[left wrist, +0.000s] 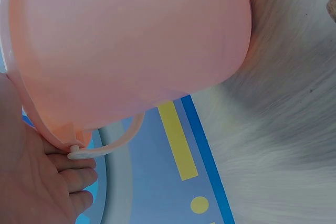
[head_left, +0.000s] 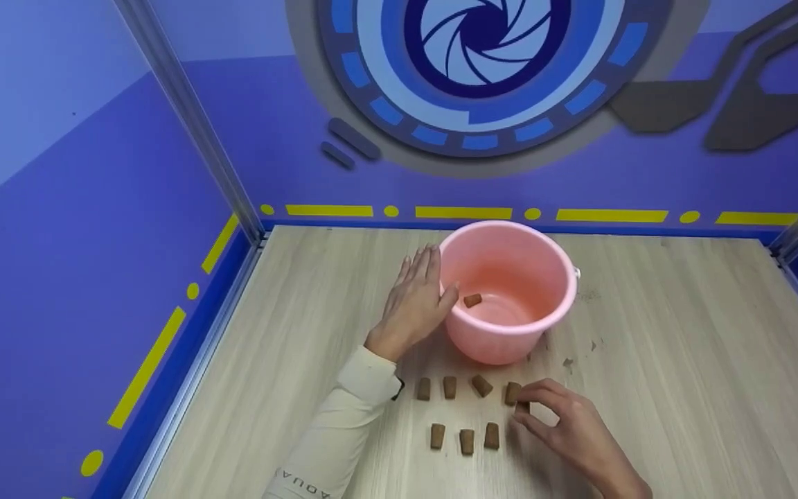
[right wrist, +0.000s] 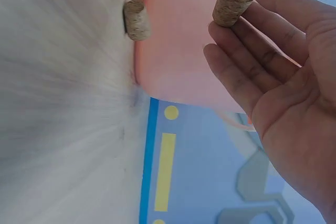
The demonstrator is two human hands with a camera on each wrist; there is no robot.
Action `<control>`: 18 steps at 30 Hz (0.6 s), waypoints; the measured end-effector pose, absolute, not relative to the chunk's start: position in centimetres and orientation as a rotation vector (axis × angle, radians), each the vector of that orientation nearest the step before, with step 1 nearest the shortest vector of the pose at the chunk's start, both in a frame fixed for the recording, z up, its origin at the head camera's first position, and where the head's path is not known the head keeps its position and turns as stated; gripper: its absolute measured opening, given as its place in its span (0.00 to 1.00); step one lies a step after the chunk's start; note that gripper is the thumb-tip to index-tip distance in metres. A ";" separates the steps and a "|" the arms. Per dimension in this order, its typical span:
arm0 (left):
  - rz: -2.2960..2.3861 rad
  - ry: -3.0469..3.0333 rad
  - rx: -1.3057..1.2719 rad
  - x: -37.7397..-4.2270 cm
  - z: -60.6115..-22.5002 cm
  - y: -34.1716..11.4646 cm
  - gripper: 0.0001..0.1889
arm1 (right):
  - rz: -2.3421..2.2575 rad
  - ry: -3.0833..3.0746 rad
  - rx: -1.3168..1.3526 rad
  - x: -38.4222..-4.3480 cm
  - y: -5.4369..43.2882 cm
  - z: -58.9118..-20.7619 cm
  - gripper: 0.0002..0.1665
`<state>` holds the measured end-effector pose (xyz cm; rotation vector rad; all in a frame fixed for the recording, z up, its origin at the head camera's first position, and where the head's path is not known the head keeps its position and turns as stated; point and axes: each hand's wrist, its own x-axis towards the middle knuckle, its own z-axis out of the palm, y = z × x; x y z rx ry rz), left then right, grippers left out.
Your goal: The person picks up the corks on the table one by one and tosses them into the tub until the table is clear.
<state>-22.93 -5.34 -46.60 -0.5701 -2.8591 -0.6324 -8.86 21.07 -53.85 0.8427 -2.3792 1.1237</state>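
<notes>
A pink bucket (head_left: 496, 346) stands upright on the table, with one brown cork (head_left: 472, 300) lying inside on its bottom. My left hand (head_left: 413, 305) rests against the left side of the bucket, fingers straight along the outside and thumb on the rim. In the left wrist view, its fingertips are beside the end of the bucket's pale handle (left wrist: 118, 142). My right hand (head_left: 572, 426) pinches a speckled cork (right wrist: 231, 1) between thumb and fingertips, at the right end of the back row of corks (head_left: 449, 387). Nearer to me is a front row of corks (head_left: 467, 441).
The wood-patterned table (head_left: 683, 360) has a few small dark crumbs (head_left: 568, 362) right of the bucket. A blue-purple printed panel (head_left: 267, 138) rises behind it, another stands on the left, and a metal post (head_left: 191, 111) marks their corner.
</notes>
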 end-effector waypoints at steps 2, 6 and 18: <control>-0.634 -2.859 -0.572 -22.9 -46.6 -5.3 0.39 | 1.131 -2.391 0.828 -8.9 21.0 -53.5 0.22; -0.640 -2.848 -0.577 -22.9 -46.6 -5.3 0.39 | 1.124 -2.403 0.810 -9.1 21.0 -52.9 0.22; -0.647 -2.869 -0.567 -22.8 -46.5 -5.4 0.39 | 1.050 -2.395 0.754 -9.9 21.3 -50.1 0.21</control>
